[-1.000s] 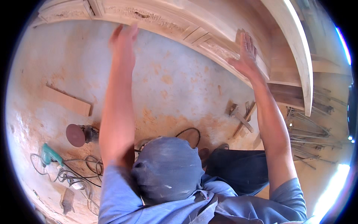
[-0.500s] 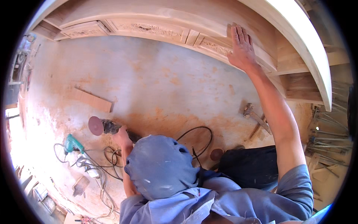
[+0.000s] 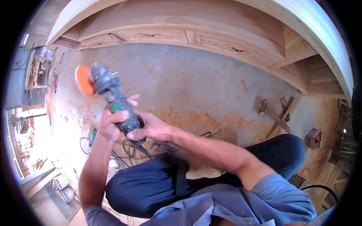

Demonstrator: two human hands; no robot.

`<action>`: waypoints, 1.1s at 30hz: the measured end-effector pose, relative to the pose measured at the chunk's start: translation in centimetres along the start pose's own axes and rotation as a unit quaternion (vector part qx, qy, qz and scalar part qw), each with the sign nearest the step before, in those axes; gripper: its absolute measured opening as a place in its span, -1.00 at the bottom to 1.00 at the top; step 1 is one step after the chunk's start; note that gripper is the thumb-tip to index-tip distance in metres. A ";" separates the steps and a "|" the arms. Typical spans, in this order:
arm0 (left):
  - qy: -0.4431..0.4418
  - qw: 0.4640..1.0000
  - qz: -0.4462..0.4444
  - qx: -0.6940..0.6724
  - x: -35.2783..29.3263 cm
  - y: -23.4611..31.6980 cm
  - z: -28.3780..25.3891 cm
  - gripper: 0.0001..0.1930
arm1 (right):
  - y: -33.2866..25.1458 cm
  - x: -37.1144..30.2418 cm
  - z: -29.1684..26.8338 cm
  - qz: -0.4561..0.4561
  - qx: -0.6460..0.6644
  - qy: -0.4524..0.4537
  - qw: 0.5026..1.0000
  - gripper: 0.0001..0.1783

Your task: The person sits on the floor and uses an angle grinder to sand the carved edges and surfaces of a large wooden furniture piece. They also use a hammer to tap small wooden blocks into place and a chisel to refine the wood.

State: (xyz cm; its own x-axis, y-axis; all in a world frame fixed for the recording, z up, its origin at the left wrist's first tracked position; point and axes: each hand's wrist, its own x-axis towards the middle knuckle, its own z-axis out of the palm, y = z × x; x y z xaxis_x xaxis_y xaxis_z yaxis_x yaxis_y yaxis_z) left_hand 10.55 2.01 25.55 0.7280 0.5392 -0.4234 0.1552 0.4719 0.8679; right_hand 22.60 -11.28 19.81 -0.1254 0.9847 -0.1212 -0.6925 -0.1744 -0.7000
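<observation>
The power sander, orange disc at its head, is on the near side of the wooden cabinet, left hand grasping its body and right hand its tail, seemingly settling the hold, and any next move calls for keeping clear of the disc.

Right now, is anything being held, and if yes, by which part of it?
Yes, a grinder: the left grip is around its middle, the right grip around its rear end, near the cord.
</observation>
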 end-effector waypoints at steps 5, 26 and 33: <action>-0.193 0.941 -0.065 0.270 4.3 2.1 4.1 -0.19 | 1.5 -0.2 -0.1 -0.093 0.125 0.190 0.969 -0.47; 0.253 0.665 0.123 0.692 10.4 -22.0 -42.1 -0.48 | 7.6 -5.2 -2.4 0.135 0.087 0.614 0.773 -0.50; 0.327 0.660 0.106 0.668 9.2 -21.1 -46.4 -0.49 | 7.0 -3.0 -1.6 0.119 0.117 0.615 0.771 -0.47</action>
State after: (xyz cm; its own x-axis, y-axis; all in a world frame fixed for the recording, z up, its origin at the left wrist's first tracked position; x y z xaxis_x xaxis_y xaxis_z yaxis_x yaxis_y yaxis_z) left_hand -16.97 29.41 -8.71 0.4523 0.8860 0.1019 0.8640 -0.4636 0.1963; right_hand 19.27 -15.49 14.22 0.4000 0.1594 -0.9025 -0.8811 -0.2041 -0.4265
